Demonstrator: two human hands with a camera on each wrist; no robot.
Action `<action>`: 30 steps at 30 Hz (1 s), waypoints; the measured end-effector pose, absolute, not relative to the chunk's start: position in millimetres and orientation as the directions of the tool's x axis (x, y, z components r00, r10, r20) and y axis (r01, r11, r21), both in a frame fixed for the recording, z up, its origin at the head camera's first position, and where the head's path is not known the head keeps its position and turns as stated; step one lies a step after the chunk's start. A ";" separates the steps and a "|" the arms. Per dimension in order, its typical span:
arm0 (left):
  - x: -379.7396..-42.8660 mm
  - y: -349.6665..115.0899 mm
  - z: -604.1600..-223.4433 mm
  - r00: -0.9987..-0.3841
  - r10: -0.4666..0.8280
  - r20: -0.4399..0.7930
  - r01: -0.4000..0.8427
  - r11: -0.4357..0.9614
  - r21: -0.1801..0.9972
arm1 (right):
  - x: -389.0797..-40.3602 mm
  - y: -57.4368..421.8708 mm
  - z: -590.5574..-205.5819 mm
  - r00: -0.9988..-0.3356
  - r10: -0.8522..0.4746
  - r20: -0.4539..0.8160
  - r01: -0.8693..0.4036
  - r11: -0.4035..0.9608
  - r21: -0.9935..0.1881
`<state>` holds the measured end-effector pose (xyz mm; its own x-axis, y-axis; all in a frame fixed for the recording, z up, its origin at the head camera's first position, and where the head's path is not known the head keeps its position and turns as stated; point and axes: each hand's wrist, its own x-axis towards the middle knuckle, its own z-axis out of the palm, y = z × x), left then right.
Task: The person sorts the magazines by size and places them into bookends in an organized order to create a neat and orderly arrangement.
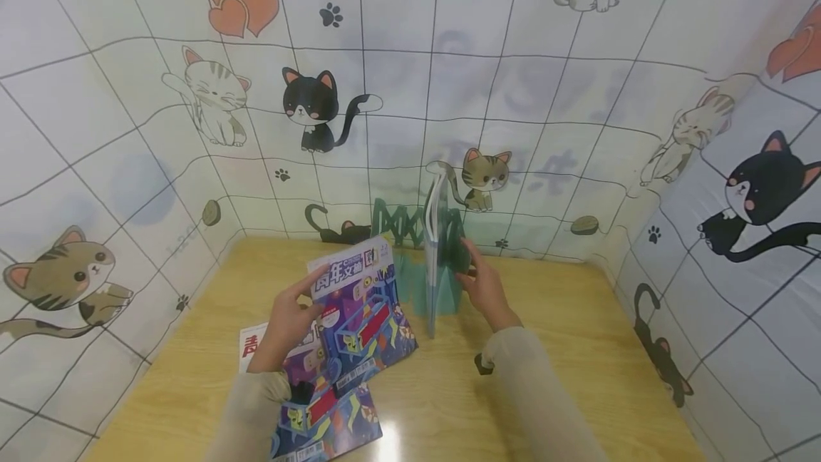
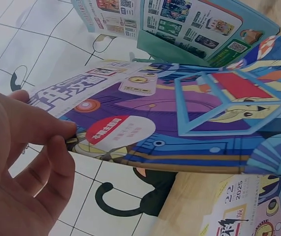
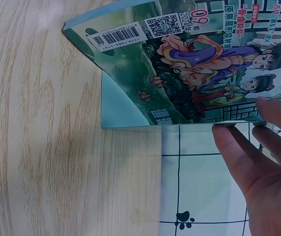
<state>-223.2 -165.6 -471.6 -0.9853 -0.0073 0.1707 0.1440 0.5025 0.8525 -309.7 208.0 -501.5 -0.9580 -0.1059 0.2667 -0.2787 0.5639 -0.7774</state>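
While the left hand [image 1: 291, 323] pinches the purple magazine [image 1: 362, 319] by its left edge, the right hand [image 1: 486, 291] is at the green magazine [image 3: 179, 88], thumb on the cover and fingers at the edge, a narrow hold.

Purple magazine: off the table [image 1: 551, 334], cover up, tilted; in the head view it overlaps part of the lower magazine [image 1: 327, 419] and sits just left of the rack [image 1: 388, 223]. Cover carries a red and white badge [image 2: 120, 132]. Lower magazine lies cover up on the table, similar artwork; "2025" legible in the left wrist view.

Green magazine: upright on its short end at the teal rack, which has a zigzag top. Barcode [image 3: 115, 37] and QR code [image 3: 164, 30] near its lower end; "09" and "2024" legible. Left wrist view shows printed faces with small pictures on the upright side.

Surroundings: light wood table; white wall sheet [image 1: 551, 105] with grid lines, cats, hearts and paw prints. Both sleeves [image 1: 541, 394] pale.
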 end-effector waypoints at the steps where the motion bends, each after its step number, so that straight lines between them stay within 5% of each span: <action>1: -222.8 -164.9 -471.2 -0.983 -0.011 0.184 0.153 0.510 0.847 | -309.5 208.1 -501.8 -0.958 -0.108 0.267 -0.280 0.562 -0.779; 14: -224.4 -149.9 -471.1 -0.907 -0.014 0.421 0.354 0.515 0.780 | -306.7 207.6 -501.2 -0.957 -0.097 0.273 -0.279 0.563 -0.778; 23: -232.1 -139.6 -470.0 -0.721 0.007 0.692 0.572 0.569 0.590 | -307.0 207.1 -500.4 -0.962 -0.096 0.254 -0.263 0.563 -0.784; 30: -236.6 -127.1 -469.1 -0.625 -0.019 0.780 0.613 0.606 0.506 | -306.8 207.4 -498.9 -0.959 -0.100 0.264 -0.272 0.581 -0.767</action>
